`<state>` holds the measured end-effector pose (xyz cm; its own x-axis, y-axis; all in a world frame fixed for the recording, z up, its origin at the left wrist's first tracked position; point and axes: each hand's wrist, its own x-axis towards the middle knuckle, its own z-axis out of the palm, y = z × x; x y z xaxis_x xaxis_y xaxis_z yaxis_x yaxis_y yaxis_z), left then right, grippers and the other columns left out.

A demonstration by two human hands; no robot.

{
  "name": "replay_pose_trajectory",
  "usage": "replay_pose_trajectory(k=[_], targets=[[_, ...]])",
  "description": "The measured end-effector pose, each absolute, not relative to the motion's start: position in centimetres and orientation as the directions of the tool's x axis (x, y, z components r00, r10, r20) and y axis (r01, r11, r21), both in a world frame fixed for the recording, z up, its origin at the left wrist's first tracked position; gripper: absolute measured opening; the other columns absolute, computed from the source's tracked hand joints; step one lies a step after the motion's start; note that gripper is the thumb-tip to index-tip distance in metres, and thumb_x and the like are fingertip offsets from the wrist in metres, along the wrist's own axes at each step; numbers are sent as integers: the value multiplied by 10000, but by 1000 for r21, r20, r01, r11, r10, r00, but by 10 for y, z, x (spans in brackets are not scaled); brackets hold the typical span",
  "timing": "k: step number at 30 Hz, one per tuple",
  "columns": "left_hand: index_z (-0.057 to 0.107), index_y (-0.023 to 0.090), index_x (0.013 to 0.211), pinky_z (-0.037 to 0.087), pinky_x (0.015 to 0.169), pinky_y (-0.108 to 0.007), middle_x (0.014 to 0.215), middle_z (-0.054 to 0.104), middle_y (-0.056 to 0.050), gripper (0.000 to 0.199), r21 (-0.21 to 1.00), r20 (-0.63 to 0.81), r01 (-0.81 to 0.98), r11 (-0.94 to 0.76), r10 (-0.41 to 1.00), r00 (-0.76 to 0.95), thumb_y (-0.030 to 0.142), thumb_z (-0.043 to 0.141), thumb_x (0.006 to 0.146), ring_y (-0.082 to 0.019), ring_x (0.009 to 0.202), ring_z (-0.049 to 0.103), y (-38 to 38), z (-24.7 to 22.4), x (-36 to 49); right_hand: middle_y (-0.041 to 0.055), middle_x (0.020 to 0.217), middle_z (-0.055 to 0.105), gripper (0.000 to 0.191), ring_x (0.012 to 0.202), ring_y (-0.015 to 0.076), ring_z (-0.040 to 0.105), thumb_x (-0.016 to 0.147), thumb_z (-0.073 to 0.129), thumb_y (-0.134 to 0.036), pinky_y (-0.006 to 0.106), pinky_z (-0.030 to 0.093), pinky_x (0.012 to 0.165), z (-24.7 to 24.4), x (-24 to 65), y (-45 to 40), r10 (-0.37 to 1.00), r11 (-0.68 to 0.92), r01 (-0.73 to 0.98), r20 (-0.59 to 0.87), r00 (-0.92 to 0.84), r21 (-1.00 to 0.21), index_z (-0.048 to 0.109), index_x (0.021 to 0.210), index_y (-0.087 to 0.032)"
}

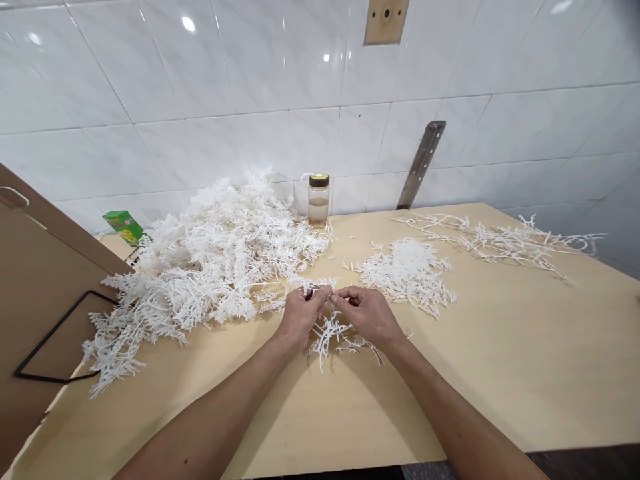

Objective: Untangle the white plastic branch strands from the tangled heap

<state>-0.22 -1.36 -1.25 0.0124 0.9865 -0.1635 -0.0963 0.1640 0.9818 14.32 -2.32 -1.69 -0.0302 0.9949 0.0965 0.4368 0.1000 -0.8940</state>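
My left hand [304, 312] is closed on a white branched plastic piece [327, 337] near the middle of the table. Close beside it, the thumb and fingertips of my right hand [367, 313] are pinched at the same piece; the exact contact is too small to make out. Curved white prongs spread below both hands. To the left rises a large heap of white branched pieces [225, 247]. A smaller pile of short white bits [407, 273] lies just right of my right hand. Long, thin white stems [505, 240] lie at the right rear.
A lidded bottle [319, 203] of liquid stands against the tiled wall. A green box [124, 227] sits behind the heap. At the left is a brown board [45, 267] with a black wire frame [47, 337]. A metal bracket [421, 163] leans at the wall behind the table [525, 360].
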Motion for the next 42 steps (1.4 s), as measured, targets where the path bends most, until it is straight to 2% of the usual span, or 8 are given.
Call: replay_pose_trajectory(k=[9, 13, 16, 20, 23, 30, 37, 42], targets=[[460, 181, 529, 280, 426, -219, 411, 404, 57, 456, 986, -103, -132, 99, 994, -23, 507, 722, 711, -68, 390, 359, -12, -20, 1, 31, 667, 687, 171, 622, 183, 610, 727, 559, -308, 285, 453, 600, -26, 149, -14, 980, 6, 564, 117, 161, -826, 655, 649, -190], [483, 177, 559, 290, 420, -215, 410, 409, 65, 424, 966, -156, -201, 161, 987, 38, 475, 758, 684, -66, 380, 360, -9, -18, -1, 41, 704, 686, 232, 611, 181, 599, 773, 565, -353, 308, 467, 639, -23, 161, -13, 900, 9, 586, 262, 348, -810, 687, 860, -176], [510, 168, 579, 296, 417, -216, 413, 427, 61, 419, 966, -179, -182, 181, 983, 28, 478, 777, 670, -67, 380, 374, -8, -18, -3, 47, 721, 688, 309, 594, 170, 591, 808, 573, -405, 298, 464, 618, -16, 157, -19, 920, 132, 575, 316, 232, -807, 704, 960, -171], [529, 159, 583, 276, 415, -215, 409, 420, 63, 446, 968, -175, -178, 178, 984, 32, 516, 788, 648, -62, 378, 360, -8, -19, -2, 21, 633, 669, 327, 501, 150, 557, 794, 597, -468, 265, 416, 501, -16, 143, -24, 986, 151, 504, 167, -13, -851, 729, 908, -191], [551, 153, 594, 280, 426, -217, 410, 420, 66, 430, 972, -159, -172, 162, 987, 29, 504, 795, 639, -60, 384, 356, -9, -18, -1, -4, 539, 625, 319, 432, 138, 508, 805, 574, -470, 255, 368, 451, -22, 138, -23, 992, 110, 498, 127, 1, -860, 730, 863, -198], [488, 166, 504, 277, 432, -225, 402, 408, 58, 462, 982, -138, -126, 138, 990, 6, 480, 804, 626, -63, 397, 353, -12, -16, 1, 5, 644, 679, 213, 562, 155, 581, 798, 544, -358, 272, 428, 578, -27, 134, -19, 980, 119, 569, 187, 62, -814, 679, 739, -204], [510, 164, 471, 309, 443, -229, 411, 444, 32, 475, 999, -39, -32, 42, 996, 81, 513, 796, 622, -75, 419, 397, -18, -3, -2, 47, 738, 708, 165, 715, 201, 630, 761, 563, -306, 324, 469, 702, -20, 172, -6, 915, -51, 567, 190, 357, -822, 668, 717, -186], [670, 125, 655, 248, 399, -223, 372, 395, 55, 407, 985, -151, -49, 167, 961, 231, 514, 790, 637, -61, 369, 328, -20, 0, -2, 113, 955, 695, 374, 751, 169, 607, 819, 590, -474, 309, 472, 696, -13, 220, -4, 727, -6, 515, 350, 591, -857, 628, 982, -140]])
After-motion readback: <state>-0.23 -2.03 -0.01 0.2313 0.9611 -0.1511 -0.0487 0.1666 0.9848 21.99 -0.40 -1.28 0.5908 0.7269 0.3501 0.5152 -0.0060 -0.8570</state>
